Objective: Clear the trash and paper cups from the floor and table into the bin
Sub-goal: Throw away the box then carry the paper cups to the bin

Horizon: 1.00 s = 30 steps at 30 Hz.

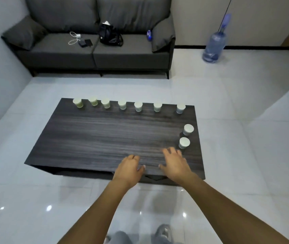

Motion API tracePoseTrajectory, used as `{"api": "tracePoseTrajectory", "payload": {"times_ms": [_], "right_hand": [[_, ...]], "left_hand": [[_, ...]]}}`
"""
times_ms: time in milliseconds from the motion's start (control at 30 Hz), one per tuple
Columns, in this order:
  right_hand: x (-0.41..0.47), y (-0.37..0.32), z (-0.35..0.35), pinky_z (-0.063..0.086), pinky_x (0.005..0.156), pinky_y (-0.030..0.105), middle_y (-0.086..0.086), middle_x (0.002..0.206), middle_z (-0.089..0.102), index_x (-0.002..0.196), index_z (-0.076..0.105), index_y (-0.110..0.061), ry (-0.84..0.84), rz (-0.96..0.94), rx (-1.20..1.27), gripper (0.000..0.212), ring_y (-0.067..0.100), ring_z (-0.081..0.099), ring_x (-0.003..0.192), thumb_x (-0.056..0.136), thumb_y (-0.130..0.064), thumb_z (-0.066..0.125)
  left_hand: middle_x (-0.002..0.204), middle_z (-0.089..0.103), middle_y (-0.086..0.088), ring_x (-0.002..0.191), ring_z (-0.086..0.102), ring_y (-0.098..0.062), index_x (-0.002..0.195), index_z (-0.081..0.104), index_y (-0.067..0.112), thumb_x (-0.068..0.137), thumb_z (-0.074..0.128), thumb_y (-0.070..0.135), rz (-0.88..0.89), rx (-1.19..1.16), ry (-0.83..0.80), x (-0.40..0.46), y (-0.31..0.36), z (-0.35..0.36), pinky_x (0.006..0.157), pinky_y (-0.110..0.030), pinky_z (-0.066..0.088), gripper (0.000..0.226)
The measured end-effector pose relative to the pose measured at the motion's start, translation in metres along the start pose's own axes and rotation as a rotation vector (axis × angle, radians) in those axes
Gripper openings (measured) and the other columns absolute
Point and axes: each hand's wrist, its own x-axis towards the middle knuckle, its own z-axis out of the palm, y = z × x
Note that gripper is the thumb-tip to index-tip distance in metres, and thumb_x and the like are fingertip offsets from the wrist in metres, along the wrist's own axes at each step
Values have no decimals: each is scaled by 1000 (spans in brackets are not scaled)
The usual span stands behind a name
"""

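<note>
My left hand (129, 167) loosely curled, right hand (175, 162) spread, both empty | small white paper cup (184, 143) just beyond right fingertips | light, crushable; grip gently mid-wall.

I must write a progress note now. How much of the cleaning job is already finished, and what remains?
Nothing shows as done: no bin is in view. Nine paper cups stand on the table, seven in the far row and two along the right edge. The left hand and right hand hover over the near edge, holding nothing; the right is nearest a cup. All the cups are left. No floor trash is visible.
</note>
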Motion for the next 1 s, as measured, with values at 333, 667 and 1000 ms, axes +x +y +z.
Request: {"api": "tracePoseTrajectory", "payload": {"times_ms": [333, 667, 1000], "right_hand": [[49, 130, -31, 41, 93, 42, 8, 137, 37, 138, 34, -21, -9, 114, 24, 56, 30, 36, 122, 89, -35, 58], [174, 193, -65, 44, 93, 42, 7, 136, 39, 138, 36, -22, -67, 105, -21, 55, 30, 39, 121, 88, -31, 59], [289, 250, -68, 42, 92, 40, 8, 139, 36, 138, 34, -20, -240, -31, -147, 56, 29, 37, 122, 88, -26, 58]], "left_hand": [[130, 51, -9, 120, 46, -26, 128, 48, 13, 96, 45, 39, 38, 53, -138, 96, 99, 48, 99, -37, 42, 41], [128, 50, -8, 121, 45, -25, 128, 49, 14, 95, 48, 37, -3, -28, -208, 238, 144, 60, 99, -37, 42, 40], [139, 43, -7, 129, 39, -25, 138, 40, 14, 94, 53, 34, -242, -190, -213, 311, 158, 102, 103, -36, 39, 50]]}}
